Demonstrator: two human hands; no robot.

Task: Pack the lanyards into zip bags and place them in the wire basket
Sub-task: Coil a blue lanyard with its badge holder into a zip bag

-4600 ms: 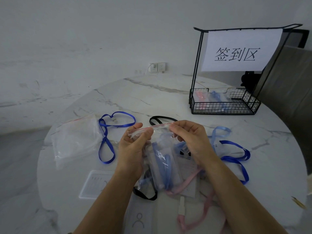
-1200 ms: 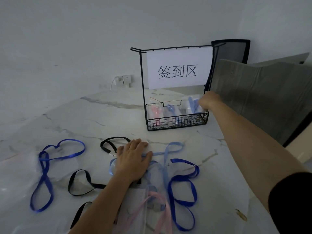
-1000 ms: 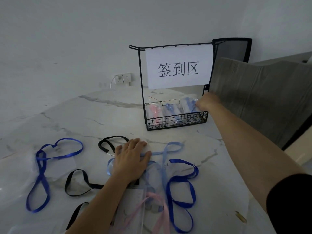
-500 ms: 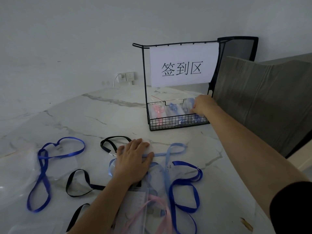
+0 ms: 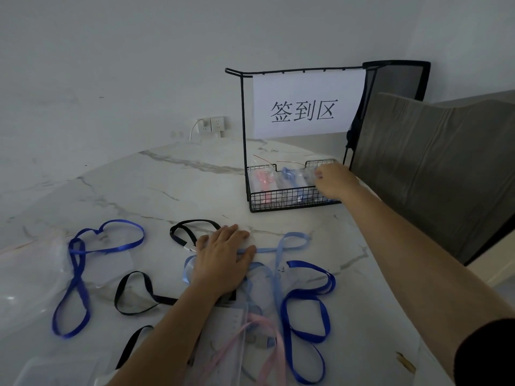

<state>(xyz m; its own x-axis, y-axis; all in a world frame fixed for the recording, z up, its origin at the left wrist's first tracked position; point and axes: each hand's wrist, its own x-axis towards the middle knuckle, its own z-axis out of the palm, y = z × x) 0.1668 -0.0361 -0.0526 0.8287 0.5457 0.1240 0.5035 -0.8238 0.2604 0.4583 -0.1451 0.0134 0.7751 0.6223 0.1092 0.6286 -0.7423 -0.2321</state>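
Now that our right hand [image 5: 334,181] has lowered a clear zip bag [image 5: 308,178] into the black wire basket [image 5: 278,206], we cannot tell whether its fingers still grip. Our left hand [image 5: 223,260] lies flat, fingers straight, on loose ribbon lanyards [image 5: 267,249], still unpacked, on the white marble tabletop [image 5: 167,190].

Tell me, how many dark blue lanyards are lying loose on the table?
2. The left dark blue lanyard loops well left of the left hand; the right dark blue lanyard lies just right of it. Others could hide under the pile.
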